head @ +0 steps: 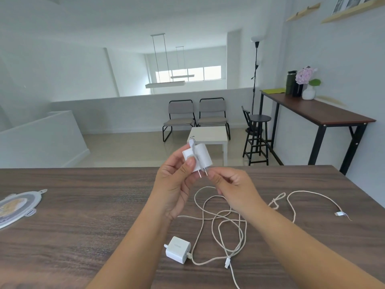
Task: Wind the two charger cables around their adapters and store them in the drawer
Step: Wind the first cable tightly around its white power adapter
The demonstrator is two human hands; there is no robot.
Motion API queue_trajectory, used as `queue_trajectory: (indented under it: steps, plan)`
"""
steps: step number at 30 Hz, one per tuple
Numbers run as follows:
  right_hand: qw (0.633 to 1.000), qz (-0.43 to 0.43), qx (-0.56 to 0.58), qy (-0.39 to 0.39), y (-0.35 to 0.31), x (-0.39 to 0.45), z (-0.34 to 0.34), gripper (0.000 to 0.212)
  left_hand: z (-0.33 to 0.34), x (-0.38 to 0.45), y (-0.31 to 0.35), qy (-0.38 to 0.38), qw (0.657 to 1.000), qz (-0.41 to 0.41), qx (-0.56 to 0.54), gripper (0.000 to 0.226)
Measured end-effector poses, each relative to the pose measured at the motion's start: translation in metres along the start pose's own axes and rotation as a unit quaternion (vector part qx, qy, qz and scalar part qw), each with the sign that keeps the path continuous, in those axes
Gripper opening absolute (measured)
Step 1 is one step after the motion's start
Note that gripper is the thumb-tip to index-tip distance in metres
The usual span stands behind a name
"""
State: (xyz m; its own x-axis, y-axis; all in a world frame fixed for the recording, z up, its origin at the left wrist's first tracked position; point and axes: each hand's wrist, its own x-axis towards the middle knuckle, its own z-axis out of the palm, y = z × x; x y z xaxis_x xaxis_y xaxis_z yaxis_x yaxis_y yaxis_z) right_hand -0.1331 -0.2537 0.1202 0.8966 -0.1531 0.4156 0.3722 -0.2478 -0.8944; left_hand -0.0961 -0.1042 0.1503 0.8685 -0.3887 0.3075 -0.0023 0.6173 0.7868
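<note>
Your table [87,215] lies bare left of the tangled cables [225,222]; a round lid [16,205] blocks its far-left edge.

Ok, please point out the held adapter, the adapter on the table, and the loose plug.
held adapter [203,156]: head view, white body.
table adapter [178,249]: head view, top face.
loose plug [340,214]: head view, connector tip.

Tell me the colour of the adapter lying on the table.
White, with an off-white cable plugged into it; the adapter shows clearly in the head view.

Adapter [178,250] on table [83,215], L of cables [220,222]
</note>
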Motion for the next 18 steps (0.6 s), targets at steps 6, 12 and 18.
queue_trajectory:
  steps: [6, 12, 18]
  plan:
    - [0.932, -0.136, -0.330, -0.063, -0.003, -0.015, 0.001, 0.029, -0.002, 0.006, -0.002, 0.117, 0.989, 0.053, 0.079, 0.034]
    - [0.897, -0.172, -0.401, -0.072, -0.018, -0.014, -0.010, 0.046, -0.004, 0.006, -0.004, 0.138, 0.976, 0.070, 0.152, 0.035]
    - [0.865, -0.238, -0.435, -0.075, -0.028, -0.006, -0.021, 0.034, -0.006, 0.005, -0.007, 0.144, 0.981, 0.040, 0.123, 0.032]
